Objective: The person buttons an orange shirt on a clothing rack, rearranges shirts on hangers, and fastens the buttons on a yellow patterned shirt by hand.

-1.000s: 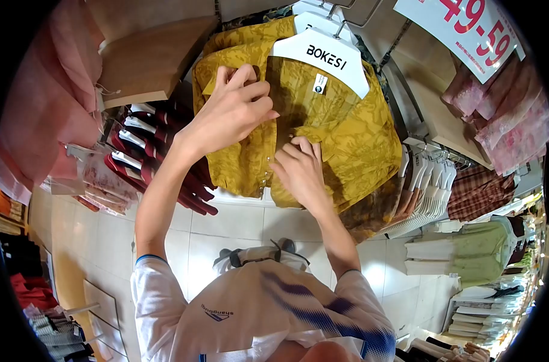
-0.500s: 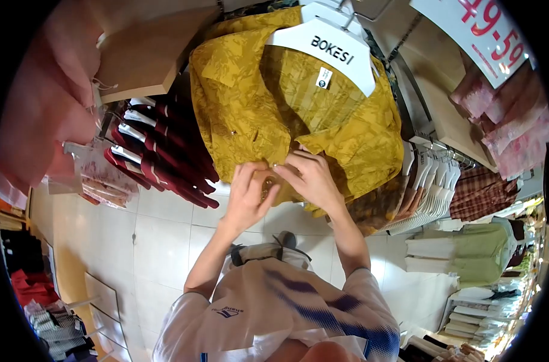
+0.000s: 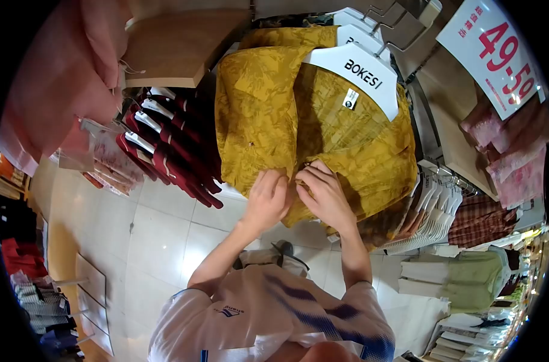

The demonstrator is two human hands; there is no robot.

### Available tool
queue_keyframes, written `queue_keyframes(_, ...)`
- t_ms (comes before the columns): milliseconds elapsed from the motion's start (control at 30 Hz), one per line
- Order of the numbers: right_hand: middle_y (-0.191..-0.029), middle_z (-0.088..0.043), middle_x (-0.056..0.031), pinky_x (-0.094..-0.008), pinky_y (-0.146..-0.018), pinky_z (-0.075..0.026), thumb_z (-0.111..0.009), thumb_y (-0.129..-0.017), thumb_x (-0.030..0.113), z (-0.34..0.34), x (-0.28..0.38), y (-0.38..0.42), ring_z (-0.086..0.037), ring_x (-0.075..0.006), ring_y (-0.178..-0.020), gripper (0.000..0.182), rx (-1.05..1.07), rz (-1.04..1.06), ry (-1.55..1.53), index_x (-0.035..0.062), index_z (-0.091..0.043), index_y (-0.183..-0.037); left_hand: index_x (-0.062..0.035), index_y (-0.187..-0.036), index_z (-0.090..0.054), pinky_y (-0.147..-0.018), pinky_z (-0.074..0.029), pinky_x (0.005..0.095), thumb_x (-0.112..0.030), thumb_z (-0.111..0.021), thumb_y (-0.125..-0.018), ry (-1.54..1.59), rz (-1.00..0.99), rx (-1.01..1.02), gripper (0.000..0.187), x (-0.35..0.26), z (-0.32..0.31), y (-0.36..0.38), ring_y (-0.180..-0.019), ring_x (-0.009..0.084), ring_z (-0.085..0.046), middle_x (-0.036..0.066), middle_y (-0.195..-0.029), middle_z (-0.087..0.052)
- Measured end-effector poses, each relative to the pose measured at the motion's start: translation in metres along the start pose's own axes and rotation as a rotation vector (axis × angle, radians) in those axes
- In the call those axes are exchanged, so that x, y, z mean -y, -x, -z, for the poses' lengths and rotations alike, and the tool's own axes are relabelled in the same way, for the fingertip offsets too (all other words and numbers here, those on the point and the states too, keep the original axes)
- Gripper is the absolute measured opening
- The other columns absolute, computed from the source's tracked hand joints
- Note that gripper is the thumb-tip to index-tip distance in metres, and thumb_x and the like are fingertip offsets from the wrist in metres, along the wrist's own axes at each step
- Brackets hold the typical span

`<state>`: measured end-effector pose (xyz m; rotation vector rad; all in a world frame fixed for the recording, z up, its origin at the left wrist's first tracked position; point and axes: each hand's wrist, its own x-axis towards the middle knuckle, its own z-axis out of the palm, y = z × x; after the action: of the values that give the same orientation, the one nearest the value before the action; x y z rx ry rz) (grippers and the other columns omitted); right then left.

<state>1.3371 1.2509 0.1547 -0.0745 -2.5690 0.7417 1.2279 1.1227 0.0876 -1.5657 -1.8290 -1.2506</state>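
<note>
A mustard-yellow patterned shirt [image 3: 259,102] hangs with its front open from a white hanger [image 3: 362,75] marked BOKESI. My left hand [image 3: 267,198] is closed on the lower front edge of the shirt's left side, fingers curled. Close beside it, my right hand [image 3: 325,196] has its fingers bent on the edge of the other front panel, with a small gap between the two hands. A label [image 3: 350,99] shows inside the shirt's back. The fingertips are partly hidden, so any button between them cannot be made out.
Dark red garments [image 3: 178,157] hang at left below a wooden shelf [image 3: 169,51]. More hangers with striped clothes [image 3: 422,214] and a plaid shirt [image 3: 485,211] are at right. A price sign [image 3: 497,57] hangs upper right. Pale floor tiles [image 3: 157,241] lie below.
The view has shifted, so the shirt and hanger sit farther right. My hands, which met at the fingertips, are now slightly apart, and my left fingers are more curled.
</note>
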Motion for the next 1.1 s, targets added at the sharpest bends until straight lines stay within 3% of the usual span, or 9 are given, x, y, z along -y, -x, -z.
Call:
queue_keyframes(267,-0.082,-0.065,-0.0107,-0.0377,-0.072,-0.049,-0.072,-0.082,0.01,-0.007,0.0,-0.002,-0.06,-0.0296,-0.081,0.011,-0.1,-0.055,0.046,0.0017,-0.065,-0.087,0.0036,-0.097,-0.054,-0.066,-0.046,0.0429,0.005,-0.07,-0.069,0.0,0.041,-0.068,0.033,0.001,-0.008,0.001,-0.079,0.0356,-0.054,0.018,-0.098,-0.057)
queue_keyframes(367,-0.081,-0.065,-0.0083,-0.0383,-0.065,-0.049,-0.069,-0.085,0.016,-0.013,-0.004,-0.001,-0.064,-0.0283,-0.073,0.011,-0.17,-0.074,-0.022,0.0066,-0.065,-0.087,0.0024,-0.096,-0.056,-0.066,-0.045,0.0412,-0.001,-0.07,-0.066,-0.087,0.026,-0.054,0.033,0.002,-0.005,0.002,-0.079,0.0333,-0.054,0.017,-0.096,-0.055)
queue_keyframes(600,-0.082,-0.065,-0.008,-0.0379,-0.064,-0.05,-0.07,-0.085,0.017,-0.01,-0.003,-0.003,-0.064,-0.0284,-0.071,0.012,-0.165,-0.065,-0.01,0.0066,-0.064,-0.089,-0.002,-0.095,-0.059,-0.063,-0.043,0.0404,-0.002,-0.071,-0.067,-0.068,0.086,0.045,0.031,0.012,0.002,0.005,-0.075,0.0305,-0.054,0.012,-0.09,-0.054)
queue_keyframes(700,-0.081,-0.062,-0.0067,-0.0381,-0.063,-0.05,-0.069,-0.085,0.016,-0.007,-0.001,-0.004,-0.063,-0.0273,-0.069,0.011,-0.133,-0.013,0.148,0.0069,-0.063,-0.087,-0.001,-0.095,-0.061,-0.063,-0.044,0.0401,-0.001,-0.07,-0.071,0.124,0.09,0.131,0.025,0.02,0.008,0.0,-0.074,0.0317,-0.054,0.012,-0.089,-0.054)
queue_keyframes(800,-0.079,-0.057,-0.0055,-0.0384,-0.06,-0.05,-0.069,-0.084,0.015,-0.006,0.0,-0.005,-0.061,-0.0269,-0.067,0.01,-0.156,0.085,0.242,0.0076,-0.062,-0.084,0.005,-0.093,-0.056,-0.06,-0.043,0.0321,0.006,-0.063,-0.085,0.41,0.134,0.145,0.011,0.017,0.017,-0.01,-0.07,0.0284,-0.053,0.013,-0.084,-0.05)
queue_keyframes(933,-0.08,-0.055,-0.0052,-0.0374,-0.059,-0.05,-0.069,-0.084,0.015,-0.007,0.002,-0.007,-0.061,-0.0261,-0.066,0.011,-0.145,0.117,0.285,0.0077,-0.061,-0.084,0.0052,-0.093,-0.06,-0.066,-0.046,0.0355,0.005,-0.062,-0.085,0.511,0.257,0.239,0.008,0.016,0.026,-0.012,-0.076,0.0316,-0.056,0.015,-0.089,-0.056)
queue_keyframes(1100,-0.083,-0.056,-0.0082,-0.0373,-0.063,-0.049,-0.07,-0.083,0.008,-0.003,0.002,-0.01,-0.059,-0.0275,-0.074,0.007,-0.087,0.044,0.115,0.005,-0.064,-0.085,0.0064,-0.094,-0.059,-0.068,-0.045,0.0311,0.003,-0.059,-0.088,0.648,0.303,0.226,0.007,0.022,0.029,-0.016,-0.076,0.0254,-0.056,0.013,-0.088,-0.054)
